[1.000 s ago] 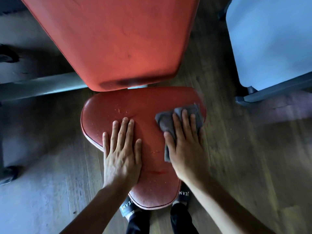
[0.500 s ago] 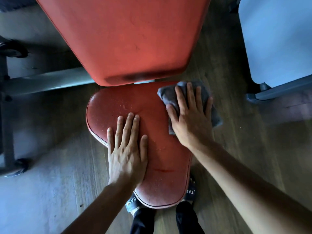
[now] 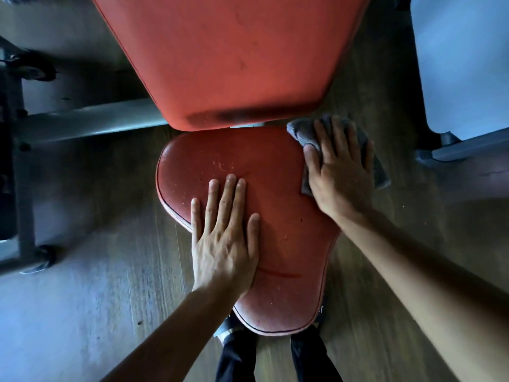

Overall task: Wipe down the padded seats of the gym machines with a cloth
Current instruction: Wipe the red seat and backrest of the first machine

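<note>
A red padded seat [image 3: 278,205] of a gym bench lies below me, wide at the far end and narrow toward my legs. Droplets dot its far left part. My left hand [image 3: 224,238] rests flat on the seat's left side, fingers straight. My right hand [image 3: 340,169] presses a grey cloth [image 3: 378,172] with straight fingers onto the seat's far right corner; the cloth hangs partly over the edge. The red padded backrest [image 3: 234,56] rises just beyond the seat.
A grey metal frame bar [image 3: 91,122] runs left from under the backrest, with a dark frame and foot [image 3: 41,260] at the far left. A pale blue-grey pad [image 3: 462,62] on a metal support stands at the right. Wooden floor lies all around; my feet stand under the seat's near tip.
My right hand has slid the cloth from the seat's middle right up to the far right corner and partly over the edge. My left hand has stayed flat in place.
</note>
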Action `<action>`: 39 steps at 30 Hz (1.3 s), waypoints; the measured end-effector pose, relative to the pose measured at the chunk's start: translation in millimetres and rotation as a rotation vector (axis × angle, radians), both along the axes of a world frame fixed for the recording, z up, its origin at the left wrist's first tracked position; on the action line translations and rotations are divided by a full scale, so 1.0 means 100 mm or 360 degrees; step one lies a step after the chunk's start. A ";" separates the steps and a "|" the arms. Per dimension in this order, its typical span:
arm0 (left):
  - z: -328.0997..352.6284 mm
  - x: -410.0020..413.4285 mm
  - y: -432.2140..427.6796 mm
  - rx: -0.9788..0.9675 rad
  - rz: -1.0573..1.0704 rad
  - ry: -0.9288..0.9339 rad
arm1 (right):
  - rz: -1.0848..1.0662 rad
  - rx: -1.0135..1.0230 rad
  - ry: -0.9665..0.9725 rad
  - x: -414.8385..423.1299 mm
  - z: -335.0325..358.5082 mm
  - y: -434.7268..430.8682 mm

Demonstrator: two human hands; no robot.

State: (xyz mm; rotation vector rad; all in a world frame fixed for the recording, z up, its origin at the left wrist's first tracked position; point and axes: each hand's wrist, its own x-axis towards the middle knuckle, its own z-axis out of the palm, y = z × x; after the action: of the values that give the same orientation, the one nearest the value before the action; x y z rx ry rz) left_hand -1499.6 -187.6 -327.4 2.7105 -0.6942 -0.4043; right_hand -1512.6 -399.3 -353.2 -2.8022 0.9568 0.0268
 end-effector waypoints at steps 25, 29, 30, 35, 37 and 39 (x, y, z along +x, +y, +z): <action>0.00 0.00 0.04 -0.0050 0.0041 -0.0009 | 0.0209 0.0026 -0.0145 -0.11 0.06 0.22; 0.01 -0.01 0.01 -0.0026 0.0008 -0.0013 | 0.0729 0.0085 -0.0018 -0.74 0.22 0.26; 0.01 -0.01 -0.01 -0.0019 0.0003 -0.0026 | 0.0695 0.0065 -0.0017 -0.72 0.18 0.16; -0.01 0.00 0.01 -0.0015 0.0022 -0.0029 | 0.0236 -0.0074 -0.0077 0.07 0.00 0.15; -0.01 0.00 0.03 -0.0026 0.0036 -0.0019 | 0.0486 -0.0055 -0.0114 -0.06 0.02 0.29; 0.00 -0.01 0.01 -0.0016 0.0025 -0.0030 | 0.0778 0.0021 -0.0103 -0.44 0.15 0.29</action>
State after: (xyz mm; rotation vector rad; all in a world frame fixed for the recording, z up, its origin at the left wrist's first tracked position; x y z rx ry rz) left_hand -1500.5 -186.1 -327.9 2.7117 -0.6780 -0.3713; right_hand -1556.7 -370.2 -338.4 -2.9282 0.2395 0.0072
